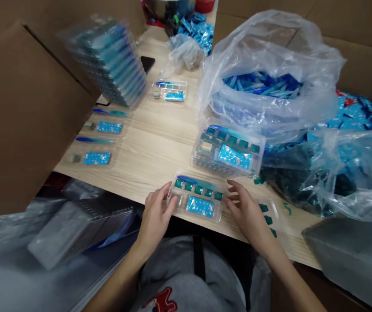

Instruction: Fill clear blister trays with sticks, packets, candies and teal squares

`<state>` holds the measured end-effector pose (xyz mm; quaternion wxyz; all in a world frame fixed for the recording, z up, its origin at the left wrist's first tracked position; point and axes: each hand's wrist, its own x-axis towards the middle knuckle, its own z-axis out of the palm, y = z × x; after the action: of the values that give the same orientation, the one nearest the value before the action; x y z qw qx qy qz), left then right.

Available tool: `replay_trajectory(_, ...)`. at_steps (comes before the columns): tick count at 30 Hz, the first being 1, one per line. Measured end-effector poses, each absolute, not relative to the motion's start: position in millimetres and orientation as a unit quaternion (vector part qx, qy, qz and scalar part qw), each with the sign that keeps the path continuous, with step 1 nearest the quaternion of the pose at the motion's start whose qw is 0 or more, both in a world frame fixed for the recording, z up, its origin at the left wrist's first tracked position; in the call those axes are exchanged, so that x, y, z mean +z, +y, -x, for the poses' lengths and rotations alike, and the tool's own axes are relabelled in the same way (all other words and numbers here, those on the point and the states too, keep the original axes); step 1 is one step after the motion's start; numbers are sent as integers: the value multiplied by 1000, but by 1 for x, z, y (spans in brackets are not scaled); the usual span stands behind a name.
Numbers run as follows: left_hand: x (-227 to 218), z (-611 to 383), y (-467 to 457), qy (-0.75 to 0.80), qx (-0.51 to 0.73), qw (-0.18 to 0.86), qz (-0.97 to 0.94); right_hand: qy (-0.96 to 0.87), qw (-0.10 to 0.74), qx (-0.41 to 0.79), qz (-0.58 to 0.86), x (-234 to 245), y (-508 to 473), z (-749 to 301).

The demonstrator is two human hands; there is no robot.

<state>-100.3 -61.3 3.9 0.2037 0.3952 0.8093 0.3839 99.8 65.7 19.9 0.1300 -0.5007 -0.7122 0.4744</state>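
A clear plastic tray (pixel 216 212) lies at the table's near edge. In it are a blue pen-like stick (pixel 187 179), a row of several dark green square pieces (pixel 198 190) and a blue patterned packet (pixel 200 206). My left hand (pixel 155 213) grips its left end, thumb over the rim and fingers along the side. At the tray's right end, my right hand (pixel 246 212) has its fingers apart, close to the rim; I cannot tell whether it touches. Partly behind that hand lies another clear tray (pixel 275 208) with green pieces.
Beyond is a stack of filled trays (pixel 228 149). An open plastic bag (pixel 270 106) of blue sticks and a bag of green pieces (pixel 328 182) stand right. Single filled trays (pixel 99 151) lie left, near a tall tray stack (pixel 108 60) and a cardboard box (pixel 33 112).
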Motion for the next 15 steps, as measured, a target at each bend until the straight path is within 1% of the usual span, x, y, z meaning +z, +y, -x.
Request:
replay_trajectory(2, -2, 104, -62, 814, 338, 166, -443, -727, 111, 458, 500, 16, 64, -95)
replay_trajectory(5, -10, 108, -64, 812, 306, 155, -473, -742, 92, 444, 493, 12, 57, -89)
replay_trajectory(7, -11, 108, -67, 801, 327, 179, -469, -747, 92, 438, 491, 11, 50, -86)
replay_trajectory(9, -5, 106, -70, 788, 374, 192, -449, -749, 97, 441, 484, 16, 43, -83)
replay_trajectory(12, 23, 103, -70, 771, 445, 145, -431, -752, 142, 447, 464, 41, 35, -84)
replay_trajectory(15, 60, 101, -50, 750, 479, 76, -450, -764, 228, 386, 465, 81, 43, -86)
